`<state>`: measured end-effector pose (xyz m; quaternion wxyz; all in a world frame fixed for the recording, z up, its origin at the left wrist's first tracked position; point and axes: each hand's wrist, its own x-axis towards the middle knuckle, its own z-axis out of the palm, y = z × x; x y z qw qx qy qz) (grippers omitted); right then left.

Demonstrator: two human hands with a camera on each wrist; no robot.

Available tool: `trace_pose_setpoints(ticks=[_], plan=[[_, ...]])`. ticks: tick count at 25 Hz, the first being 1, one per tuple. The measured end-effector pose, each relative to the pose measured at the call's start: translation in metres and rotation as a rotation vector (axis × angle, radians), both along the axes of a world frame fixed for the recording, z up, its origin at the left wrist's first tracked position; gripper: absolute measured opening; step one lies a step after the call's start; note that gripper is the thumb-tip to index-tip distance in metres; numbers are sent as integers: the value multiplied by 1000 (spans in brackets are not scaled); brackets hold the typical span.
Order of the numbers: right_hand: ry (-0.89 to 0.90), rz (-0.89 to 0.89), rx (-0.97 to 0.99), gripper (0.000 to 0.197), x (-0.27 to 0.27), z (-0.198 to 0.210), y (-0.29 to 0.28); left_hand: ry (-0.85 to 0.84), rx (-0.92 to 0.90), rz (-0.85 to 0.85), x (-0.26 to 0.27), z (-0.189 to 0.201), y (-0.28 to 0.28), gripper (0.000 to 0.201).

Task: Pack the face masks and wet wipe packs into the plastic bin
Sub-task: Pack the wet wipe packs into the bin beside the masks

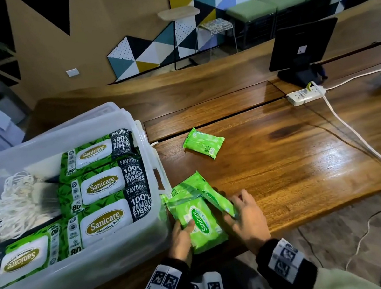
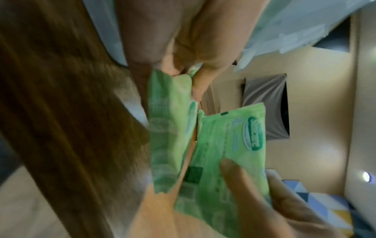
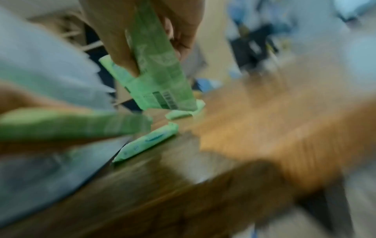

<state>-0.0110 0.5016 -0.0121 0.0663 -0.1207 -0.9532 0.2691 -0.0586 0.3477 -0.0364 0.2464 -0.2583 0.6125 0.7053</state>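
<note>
the left hand [image 1: 180, 241] grips a small green wipe pack [image 1: 202, 223] by its near left edge, thumb on the printed face, fingers curled beneath. the right hand [image 1: 245, 218] pinches a second small pack [image 1: 217, 199] turned on edge, thumb on one side and fingers on the other; the right wrist view, though blurred, shows this pack [image 3: 158, 77] clamped between thumb and fingers. the two packs touch, held just above the near edge of the wooden table [image 1: 288, 157], just beside the right wall of the plastic bin [image 1: 79, 273]. a third small pack [image 1: 183, 190] lies flat under them, touching the bin's wall. a fourth pack [image 1: 203, 145] lies well apart, farther out on the table. inside the bin four large wipe packs [image 1: 101, 185] lie flat along the right and near sides, and face masks [image 1: 17, 205] with white ear loops are piled at the left. beyond, a monitor [image 1: 302, 45] stands near a white power strip [image 1: 305, 96].
</note>
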Motion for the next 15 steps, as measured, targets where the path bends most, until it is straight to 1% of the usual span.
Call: trace_pose_setpoints(ticks=[1,2,3,4,5,7,8,9,10,11,12,13,14,15], plan=[[108,102,143,47,7,3,-6,-14,79,61,2,7,6,66],[165,186,236,50,14,7,-14,-29,167,103,3,17,12,50],[198,242,243,51,19,9,-24,-46,232,122,3,22,17,43],[216,275,236,51,22,11,-31,-54,274,130,3,22,21,39],[221,319,201,52,23,10,-35,-56,294,135,3,25,23,39],[302,399,108,46,23,17,-28,-45,336,125,3,31,23,34],[346,369,45,45,22,23,-17,-45,365,110,5,34,22,30],[344,276,-31,46,19,28,-3,-40,392,116,5,36,21,29],[314,158,-121,50,14,30,11,-45,409,105,5,39,21,29],[206,65,-257,61,8,38,22,-41,410,85,6,39,23,29],[4,12,-485,75,5,45,29,-36,418,68,9,44,27,28],[-209,2,-726,80,2,49,32,-20,416,50,10,45,30,27],[-352,5,-901,75,0,50,29,-21,415,36,10,47,33,29],[-410,20,-933,69,0,49,23,-21,427,10,10,49,35,35]])
